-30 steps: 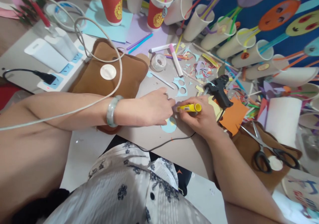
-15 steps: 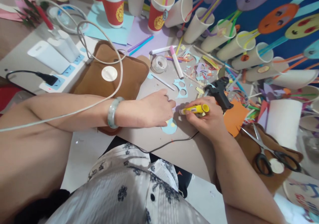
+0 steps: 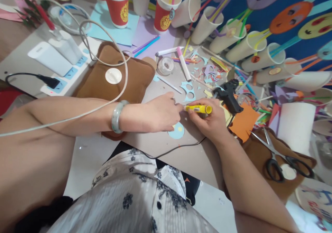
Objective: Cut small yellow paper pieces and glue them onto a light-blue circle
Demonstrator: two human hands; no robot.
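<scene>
My right hand (image 3: 214,120) is closed around a yellow marker (image 3: 198,109) held almost level, its thick end pointing right. The marker's front end reaches the bent fingertips of my left hand (image 3: 163,112), which lies low over the table. The left fingers are curled together, and whatever they hold or press is hidden beneath them. A light blue paper disc (image 3: 176,131) with a small yellow spot lies just below the left fingers. Right behind my right hand rests a black glue gun (image 3: 229,96), its cord running under my right wrist.
Paper scraps (image 3: 188,91), a clear tape roll (image 3: 166,66) and a pink-capped marker (image 3: 183,65) lie beyond my hands. Paper cups (image 3: 207,27) line the back. Scissors (image 3: 275,157) rest on a brown cushion at right. A white cable (image 3: 126,77) crosses my left forearm near a power strip (image 3: 67,81).
My right hand has moved slightly left and up, bringing the yellow marker from just beside my left fingers to their tips. My left hand stays in place.
</scene>
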